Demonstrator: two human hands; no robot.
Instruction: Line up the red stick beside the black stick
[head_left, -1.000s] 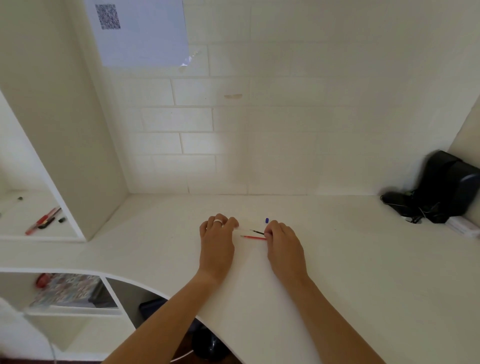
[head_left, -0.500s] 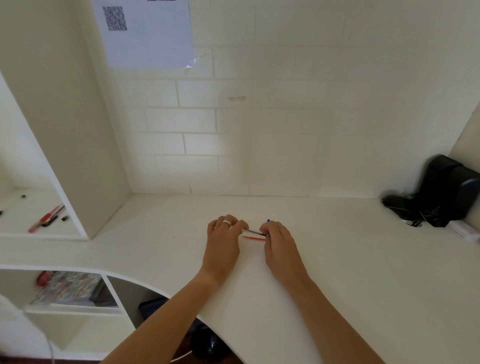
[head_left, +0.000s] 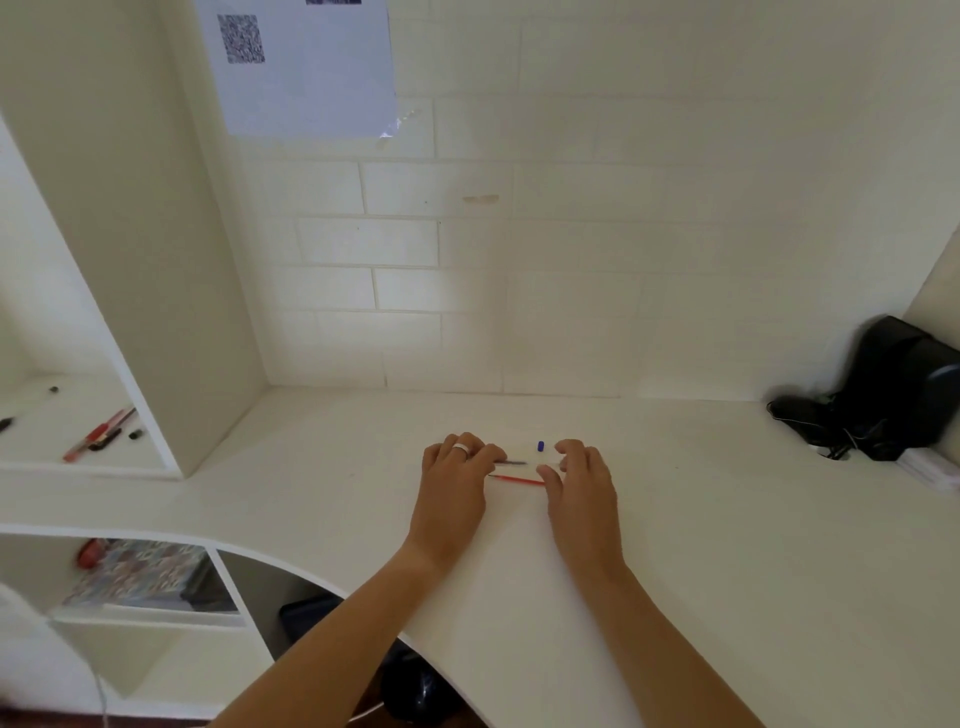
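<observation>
Parting since before, left hand (head_left: 454, 488), right hand (head_left: 582, 483), apparently pulling dark refill (head_left: 511, 462)

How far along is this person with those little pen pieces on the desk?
Looks early. Already apart: a red refill lies loose on the desk, and a small blue cap sits by itself beyond it. In hand: the left hand pinches a thin dark refill at one end, while the right hand touches a clear tube, hard to make out. Left: nothing looks joined together yet.

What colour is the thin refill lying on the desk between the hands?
Red; the refill shows best in the head view, lying between both hands.
</observation>
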